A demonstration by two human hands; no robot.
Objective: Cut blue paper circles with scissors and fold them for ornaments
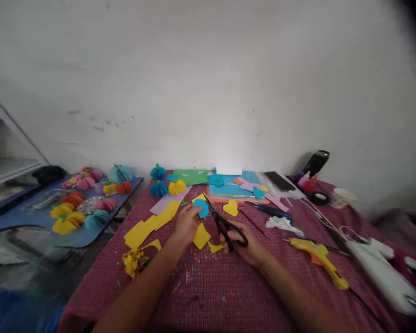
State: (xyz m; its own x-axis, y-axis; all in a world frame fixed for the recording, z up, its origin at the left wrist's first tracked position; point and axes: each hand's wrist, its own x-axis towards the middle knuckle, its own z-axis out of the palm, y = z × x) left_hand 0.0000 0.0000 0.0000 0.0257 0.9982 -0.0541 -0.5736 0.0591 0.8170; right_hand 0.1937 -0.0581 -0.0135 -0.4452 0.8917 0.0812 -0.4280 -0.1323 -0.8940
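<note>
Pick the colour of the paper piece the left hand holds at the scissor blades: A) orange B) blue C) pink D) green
B: the left hand pinches a rounded blue paper piece right at the blades of the black scissors, which the right hand grips by the handles.

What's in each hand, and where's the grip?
Left hand pinches the blue paper piece at its left edge. Right hand holds the black scissors by the handle loops.
</note>
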